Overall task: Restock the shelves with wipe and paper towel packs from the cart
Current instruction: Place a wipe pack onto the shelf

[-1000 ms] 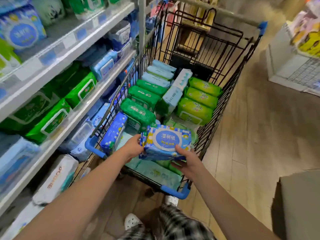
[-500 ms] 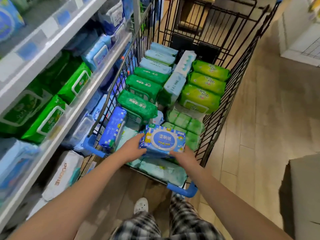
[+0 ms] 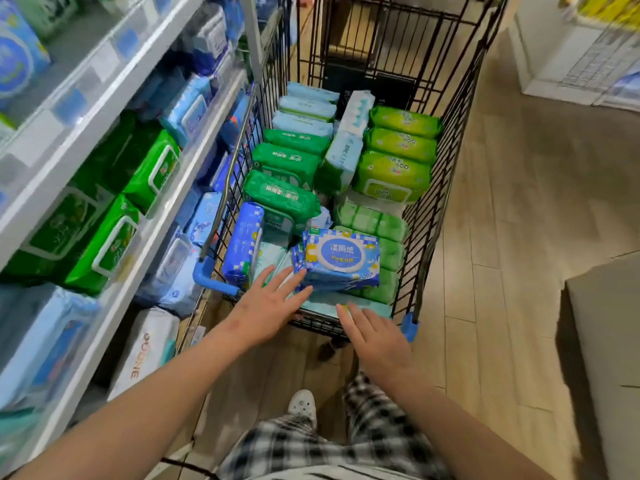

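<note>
The blue wipe pack [image 3: 337,259] lies flat on top of the pile at the near end of the cart [image 3: 429,216], resting partly on pale green packs [image 3: 372,221], and nothing grips it. The left hand [image 3: 266,306] is spread, fingers [image 3: 292,284] apart and straight, with their tips at the pack's near left corner; whether they actually touch it is hard to tell. The right hand [image 3: 375,336] hovers over the cart's near rim, fingers [image 3: 349,315] straight and loose, clear of the pack.

The likely trouble is the footing: the pile beneath looks uneven and soft, so a push at one corner could slide the pack down between its neighbours. A one-handed lift of slick wrapping could also slip, and the cart's wire side stands close against the shelves [image 3: 104,330], leaving little room to swing a pack across.
</note>
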